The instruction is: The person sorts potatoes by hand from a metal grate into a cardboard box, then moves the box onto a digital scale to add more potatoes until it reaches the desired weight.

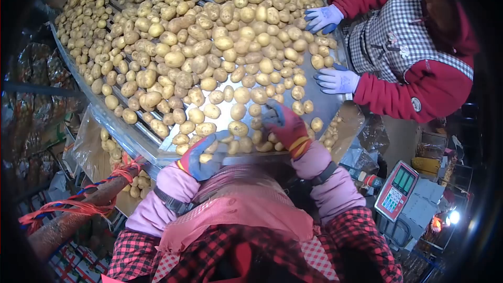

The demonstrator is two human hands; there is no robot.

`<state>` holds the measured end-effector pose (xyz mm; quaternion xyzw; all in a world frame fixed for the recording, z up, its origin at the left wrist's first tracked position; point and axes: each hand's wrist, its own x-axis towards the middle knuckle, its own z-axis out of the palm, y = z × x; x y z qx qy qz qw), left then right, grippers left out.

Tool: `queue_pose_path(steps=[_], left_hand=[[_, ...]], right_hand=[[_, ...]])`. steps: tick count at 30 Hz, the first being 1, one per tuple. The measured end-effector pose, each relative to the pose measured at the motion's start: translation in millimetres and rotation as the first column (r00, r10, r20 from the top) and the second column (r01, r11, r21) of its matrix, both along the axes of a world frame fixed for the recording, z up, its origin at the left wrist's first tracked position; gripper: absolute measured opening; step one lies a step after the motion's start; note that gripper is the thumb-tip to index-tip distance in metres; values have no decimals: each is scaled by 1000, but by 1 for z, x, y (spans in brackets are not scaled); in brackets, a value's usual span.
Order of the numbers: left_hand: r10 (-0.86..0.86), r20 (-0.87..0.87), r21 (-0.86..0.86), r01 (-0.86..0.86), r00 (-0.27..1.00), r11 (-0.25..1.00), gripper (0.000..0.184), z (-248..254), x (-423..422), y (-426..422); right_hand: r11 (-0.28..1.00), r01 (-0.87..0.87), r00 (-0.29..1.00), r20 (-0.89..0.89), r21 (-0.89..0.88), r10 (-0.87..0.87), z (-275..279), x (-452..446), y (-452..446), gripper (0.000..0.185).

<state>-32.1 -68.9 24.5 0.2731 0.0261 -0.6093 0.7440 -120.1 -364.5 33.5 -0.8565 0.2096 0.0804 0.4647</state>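
Observation:
A thick layer of potatoes (175, 59) covers most of the metal sorting table (312, 91). My left hand (203, 158), in a red and grey-blue glove, is at the near edge beside several potatoes. Its fingers are smeared by motion, so whether they grip a potato is unclear. Further right, my right hand (283, 124), gloved alike, reaches over the near potatoes with fingers bent and apart. No potato shows in its grasp, though the fingertips are somewhat blurred. Small potatoes (238, 128) lie on the metal between both hands.
At the right, a person in a checked apron (395, 31) rests two pale gloved hands (338, 80) on the potatoes and table. A red scale display (397, 191) stands lower right. A rusty pole (78, 215) wrapped with red strips juts in at lower left. Slotted bars (128, 91) underlie the left potatoes.

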Motion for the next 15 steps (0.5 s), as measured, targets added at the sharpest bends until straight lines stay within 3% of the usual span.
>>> queue_pose_path(steps=[1,2,3,4,6,8,10,11,13,15], left_hand=[[50,-132,-65,-59,990,996,48,-15,4,11],[86,-266,-121,-122,960,985,48,-19,9,17],[152,-275,21,-152,949,988,49,-21,12,22],[182,-191,105,-165,965,981,49,-15,14,24],[225,-45,230,-209,973,950,53,-3,16,27],[175,325,209,-251,929,945,53,-16,9,40],[239,150,170,-263,959,950,53,-15,11,45],[266,60,154,-272,962,950,53,-11,13,46],[388,-2,377,-358,922,854,57,-1,9,38],[409,-84,319,-365,909,875,52,-5,13,40]], right_hand=[[998,-9,999,-31,-58,8,-7,5,-11,60],[998,26,999,48,-56,-24,-5,14,-15,61],[997,61,990,129,-51,-54,-3,27,-19,61],[995,94,975,208,-41,-83,-3,42,-24,62],[937,183,880,375,297,-291,-37,93,-47,71],[894,217,738,533,393,-413,-50,152,-57,74],[944,314,772,606,-100,-193,-58,199,-74,69],[869,353,797,598,-348,-85,-59,213,-81,67],[922,331,761,635,-200,-136,-74,231,-64,62],[891,368,669,741,-264,-57,-87,249,-31,59]])
